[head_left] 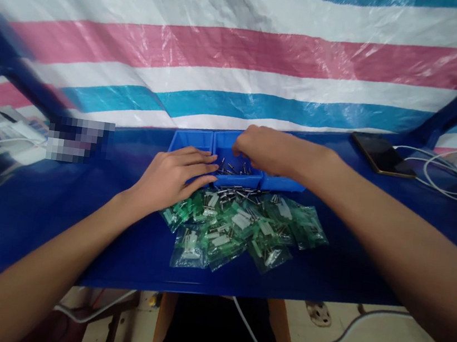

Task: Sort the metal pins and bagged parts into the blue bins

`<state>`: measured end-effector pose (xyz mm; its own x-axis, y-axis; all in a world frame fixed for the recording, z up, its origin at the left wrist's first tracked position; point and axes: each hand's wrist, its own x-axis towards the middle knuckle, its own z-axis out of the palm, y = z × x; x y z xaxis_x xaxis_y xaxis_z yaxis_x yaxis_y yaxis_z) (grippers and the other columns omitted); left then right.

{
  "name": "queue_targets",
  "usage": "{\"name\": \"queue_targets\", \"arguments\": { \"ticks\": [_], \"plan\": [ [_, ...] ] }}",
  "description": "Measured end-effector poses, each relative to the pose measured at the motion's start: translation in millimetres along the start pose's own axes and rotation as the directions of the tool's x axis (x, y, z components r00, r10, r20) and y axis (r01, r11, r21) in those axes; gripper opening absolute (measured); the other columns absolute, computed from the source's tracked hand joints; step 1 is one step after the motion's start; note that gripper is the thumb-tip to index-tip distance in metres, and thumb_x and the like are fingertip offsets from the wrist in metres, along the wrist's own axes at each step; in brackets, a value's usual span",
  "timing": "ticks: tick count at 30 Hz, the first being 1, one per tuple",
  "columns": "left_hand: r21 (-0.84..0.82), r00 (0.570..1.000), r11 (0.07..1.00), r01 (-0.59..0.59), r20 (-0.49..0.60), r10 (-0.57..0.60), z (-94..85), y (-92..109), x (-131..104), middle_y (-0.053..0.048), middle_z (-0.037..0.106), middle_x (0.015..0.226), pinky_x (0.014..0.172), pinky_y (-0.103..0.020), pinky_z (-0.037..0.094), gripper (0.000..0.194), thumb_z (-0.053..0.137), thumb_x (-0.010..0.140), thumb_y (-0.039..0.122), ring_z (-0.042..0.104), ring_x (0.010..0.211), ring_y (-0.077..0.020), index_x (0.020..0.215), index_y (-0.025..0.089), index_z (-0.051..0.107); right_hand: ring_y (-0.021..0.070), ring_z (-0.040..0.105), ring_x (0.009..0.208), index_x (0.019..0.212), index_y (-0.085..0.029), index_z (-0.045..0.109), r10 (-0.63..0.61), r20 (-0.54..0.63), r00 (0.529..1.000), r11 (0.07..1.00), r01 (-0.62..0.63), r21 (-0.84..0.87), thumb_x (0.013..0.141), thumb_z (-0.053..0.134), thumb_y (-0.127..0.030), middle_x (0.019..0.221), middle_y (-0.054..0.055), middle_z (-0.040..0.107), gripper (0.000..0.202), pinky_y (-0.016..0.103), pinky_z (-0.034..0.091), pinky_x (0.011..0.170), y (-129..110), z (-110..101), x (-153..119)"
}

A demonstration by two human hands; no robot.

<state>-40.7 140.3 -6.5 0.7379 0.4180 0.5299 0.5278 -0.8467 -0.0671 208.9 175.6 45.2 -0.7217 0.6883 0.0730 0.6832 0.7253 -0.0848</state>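
The two hands work at the middle blue bin. The left hand [175, 174] lies released at its left front corner, palm down, fingers nearly straight and directed toward the bin, thumb a little apart; its underside cannot be seen. The right hand [259, 148] hangs over the bin's right side, fingers curled down; its fingertips are out of sight, so I cannot tell whether it grasps anything.

Inside the middle blue bin [237, 182], thin metal pins [234, 168] lie jumbled near the front wall, their long axes crossing, a few tilted steeply upward. Just in front of the bin, loose pins [242, 192] lie mostly lengthwise along its wall, though some slant. Nearer the person than the bin, clear and green packets [190, 250] overlap in a heap on the table [128, 261]. In the packet farthest front and left of the bin, the slim pieces point roughly toward it; in the others they run at various slants, and glare and overlap make them hard to count.

Left of the middle bin, the left bin [193, 139] is partly covered by the left hand; to its right, the right bin [282, 185] is mostly hidden behind the right wrist. Well right of the middle bin lies a phone [382, 155], its long axis slanting. Both forearms are cut off by the picture's edges.
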Motion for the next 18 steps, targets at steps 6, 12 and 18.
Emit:
{"name": "queue_targets", "arguments": {
  "ticks": [6, 12, 18],
  "plan": [
    [-0.067, 0.999, 0.998, -0.009, -0.04, 0.006, 3.3, -4.0, 0.0, -0.01, 0.083, 0.118, 0.099, -0.043, 0.068, 0.039, 0.057, 0.112, 0.048, 0.081, 0.112, -0.0266, 0.113, 0.019, 0.083, 0.022, 0.067, 0.078, 0.107, -0.01, 0.078, 0.045, 0.133, 0.99, 0.984, -0.022, -0.174, 0.101, 0.049, -0.002, 0.095, 0.016, 0.077, 0.03, 0.034, 0.037, 0.066, -34.1, 9.1, 4.7],
    [-0.069, 0.996, 0.997, -0.037, -0.078, 0.031, 4.5, -4.7, 0.0, -0.012, 0.083, 0.116, 0.098, -0.043, 0.068, 0.044, 0.058, 0.11, 0.051, 0.081, 0.11, -0.0283, 0.11, 0.015, 0.083, 0.0284, 0.07, 0.092, 0.109, -0.009, 0.076, 0.117, 0.068, 0.991, 0.962, -0.096, -0.257, 0.104, 0.041, -0.006, 0.095, 0.018, 0.075, 0.035, 0.034, 0.042, 0.072, -45.4, 1.7, 1.2],
    [-0.104, 0.995, 0.994, -0.038, -0.094, 0.028, 7.7, -7.4, -0.3, -0.01, 0.084, 0.114, 0.096, -0.041, 0.068, 0.037, 0.061, 0.109, 0.048, 0.081, 0.109, -0.0275, 0.109, 0.018, 0.084, 0.0301, 0.07, 0.095, 0.106, -0.012, 0.077, 0.14, 0.087, 0.986, 0.97, -0.119, -0.214, 0.1, 0.047, -0.004, 0.096, 0.02, 0.077, 0.031, 0.035, 0.044, 0.072, -54.7, 10.8, 2.2]
  ]
}}
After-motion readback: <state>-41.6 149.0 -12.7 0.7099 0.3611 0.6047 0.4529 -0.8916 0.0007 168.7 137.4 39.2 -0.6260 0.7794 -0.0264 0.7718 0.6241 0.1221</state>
